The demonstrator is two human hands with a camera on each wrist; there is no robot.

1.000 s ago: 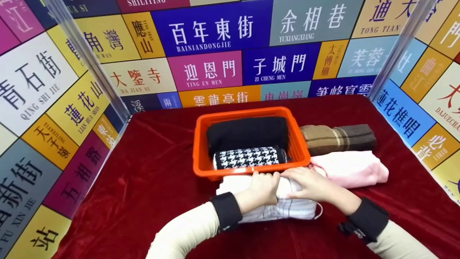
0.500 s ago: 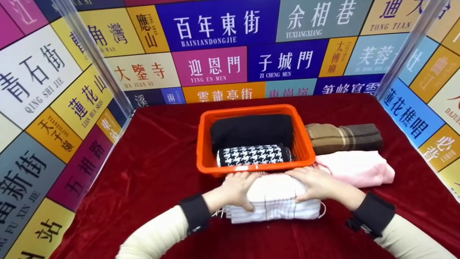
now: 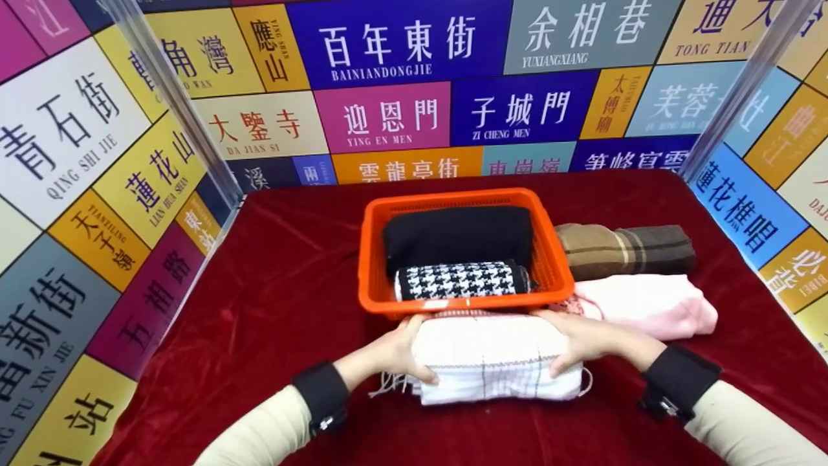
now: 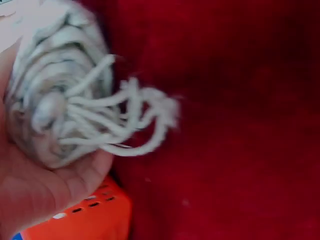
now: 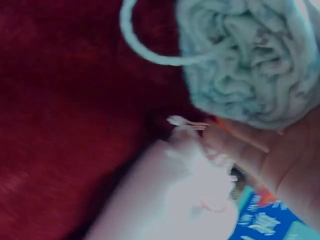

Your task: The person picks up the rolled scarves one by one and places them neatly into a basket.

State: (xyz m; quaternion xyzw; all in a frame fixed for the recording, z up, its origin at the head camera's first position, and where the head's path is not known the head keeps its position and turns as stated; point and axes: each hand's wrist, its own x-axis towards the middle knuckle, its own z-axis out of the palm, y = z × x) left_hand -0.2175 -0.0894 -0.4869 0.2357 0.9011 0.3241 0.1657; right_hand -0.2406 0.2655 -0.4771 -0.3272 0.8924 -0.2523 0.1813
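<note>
A rolled white scarf (image 3: 491, 353) with thin dark check lines lies in front of the orange basket (image 3: 369, 259). My left hand (image 3: 394, 353) grips its left end, thumb on the near side and fingers round the far side. The right hand (image 3: 585, 336) holds the right end in the same way. In the left wrist view, the scarf's coiled end (image 4: 55, 105) shows with loose white fringe (image 4: 140, 115) hanging out. A looped strand (image 5: 145, 55) sticks out at the other end in the right wrist view.
Inside the basket lie a black roll (image 3: 459, 236) and a black-and-white houndstooth roll (image 3: 462, 281). To its right are a brown striped roll (image 3: 624, 249) and a pink roll (image 3: 647, 304). Dark red cloth (image 3: 284, 272) covers the table, and printed panels (image 3: 388, 116) stand around it.
My left hand has slid left along the white scarf to its left end, and the right hand has shifted slightly right. More of the scarf's middle now shows between them.
</note>
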